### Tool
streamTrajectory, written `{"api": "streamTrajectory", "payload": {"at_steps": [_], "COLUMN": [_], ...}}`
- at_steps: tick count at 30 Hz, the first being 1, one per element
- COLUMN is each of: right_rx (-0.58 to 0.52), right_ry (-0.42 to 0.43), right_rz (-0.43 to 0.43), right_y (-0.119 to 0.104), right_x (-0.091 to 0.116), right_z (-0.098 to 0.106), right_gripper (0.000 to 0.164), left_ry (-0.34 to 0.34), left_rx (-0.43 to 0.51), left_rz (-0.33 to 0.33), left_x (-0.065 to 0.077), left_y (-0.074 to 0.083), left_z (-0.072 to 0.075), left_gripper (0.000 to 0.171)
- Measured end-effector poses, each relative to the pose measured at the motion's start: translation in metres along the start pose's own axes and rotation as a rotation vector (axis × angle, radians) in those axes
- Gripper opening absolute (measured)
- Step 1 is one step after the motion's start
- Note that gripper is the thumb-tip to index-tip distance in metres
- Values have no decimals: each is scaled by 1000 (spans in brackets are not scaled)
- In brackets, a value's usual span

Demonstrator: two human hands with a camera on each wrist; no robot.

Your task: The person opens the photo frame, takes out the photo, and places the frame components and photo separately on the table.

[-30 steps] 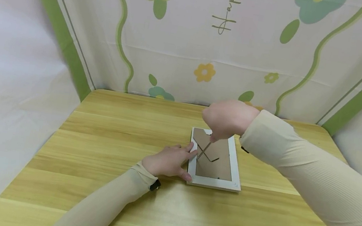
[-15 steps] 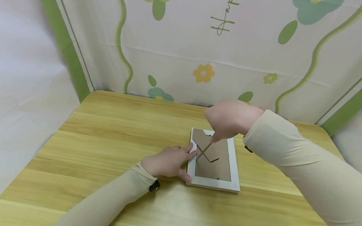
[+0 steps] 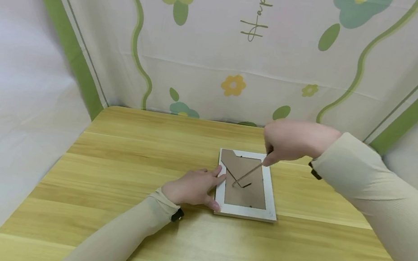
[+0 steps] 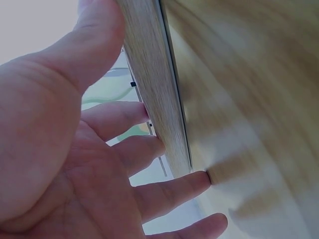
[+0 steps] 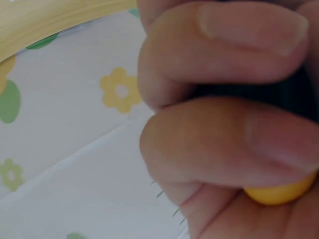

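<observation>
A picture frame lies face down on the table, its white border round a brown backing board. My left hand rests at the frame's left side, fingers extended over the border and thumb at the near corner. In the left wrist view, the fingers of my left hand touch the wood-grained side of the frame. My right hand grips a screwdriver, its thin shaft slanting down to the board. The right wrist view has curled fingers round its dark handle, with a yellow end showing.
The wooden table reaches back to a white cloth printed with flowers. More white cloth hangs at both sides. Small dark tabs stand along the backing's edge, and a short black piece lies on the board.
My right hand has moved to the right with the screwdriver, which now slants lower. Its tip has shifted from the frame's left inner edge onto the board. The left hand stays in place.
</observation>
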State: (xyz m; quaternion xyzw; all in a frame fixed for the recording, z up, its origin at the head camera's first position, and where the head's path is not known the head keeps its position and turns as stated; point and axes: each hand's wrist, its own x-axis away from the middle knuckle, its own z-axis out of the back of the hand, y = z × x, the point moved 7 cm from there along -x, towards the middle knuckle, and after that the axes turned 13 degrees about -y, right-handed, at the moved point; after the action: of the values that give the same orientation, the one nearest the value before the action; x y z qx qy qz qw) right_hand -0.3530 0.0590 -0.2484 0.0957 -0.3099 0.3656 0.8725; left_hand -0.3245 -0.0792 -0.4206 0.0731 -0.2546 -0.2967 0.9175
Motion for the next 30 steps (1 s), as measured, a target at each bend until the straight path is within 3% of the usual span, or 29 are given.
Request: {"api": "streamTrajectory", "payload": {"at_steps": [6, 13, 16, 22, 30], "right_rx": [-89, -206, -282, -404, -490], "right_ry": [108, 389, 461, 484, 542], "right_rz": [70, 43, 33, 41, 44], "right_y": [28, 55, 63, 70, 77], "right_x": [25, 50, 53, 49, 43], "right_z": [-17, -59, -82, -121, -154], "right_gripper": [15, 21, 26, 30, 29], "left_ry": [0, -7, -3, 12, 13], "left_rx": [-4, -4, -6, 1, 1], "left_rz": [2, -5, -14, -22, -20], "left_x": [0, 2, 2, 4, 2], "left_y": [0, 2, 2, 3, 4], "left_z": [0, 1, 1, 3, 2], "left_gripper": [96, 97, 96, 96, 96]}}
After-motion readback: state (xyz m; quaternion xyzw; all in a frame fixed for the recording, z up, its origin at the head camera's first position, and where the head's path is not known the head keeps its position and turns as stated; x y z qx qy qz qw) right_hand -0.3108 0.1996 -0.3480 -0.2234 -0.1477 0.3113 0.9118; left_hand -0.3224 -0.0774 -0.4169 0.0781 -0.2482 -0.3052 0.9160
